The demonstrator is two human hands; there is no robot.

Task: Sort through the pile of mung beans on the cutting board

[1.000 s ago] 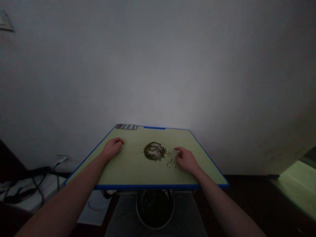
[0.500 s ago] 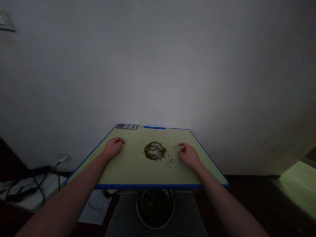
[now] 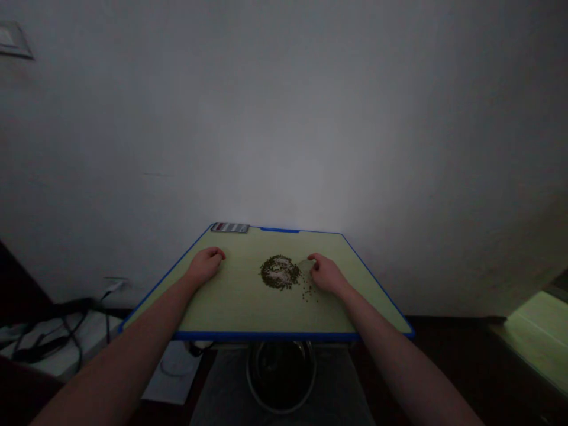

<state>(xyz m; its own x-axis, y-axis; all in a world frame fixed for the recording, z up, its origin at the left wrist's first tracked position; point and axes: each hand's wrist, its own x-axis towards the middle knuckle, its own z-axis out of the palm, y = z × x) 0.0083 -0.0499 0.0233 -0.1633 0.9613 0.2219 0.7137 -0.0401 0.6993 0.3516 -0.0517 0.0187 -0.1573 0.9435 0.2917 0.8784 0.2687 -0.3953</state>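
Note:
A pile of small dark green beans [image 3: 268, 278] mixed with white grains [image 3: 279, 275] lies in the middle of a pale yellow board [image 3: 231, 310] with a blue rim. Several loose beans [image 3: 307, 293] are scattered at its right side. My right hand [image 3: 327, 274] pinches a small, thin, see-through piece [image 3: 305, 262], whose tip reaches the pile's right edge; its exact kind is too faint to tell. On the left of the board rests my left hand [image 3: 205, 264], its fingers curled together, apart from the pile, with nothing visible in them.
A phone [image 3: 230, 228] lies at the board's far left corner, close to the wall [image 3: 284, 148]. Below the near edge, a round metal bowl [image 3: 280, 378] sits between my legs. Cables [image 3: 66, 331] lie on a white surface at the left.
My right hand has moved left with the see-through piece, from beside the pile up to its right edge. My left hand stays in place.

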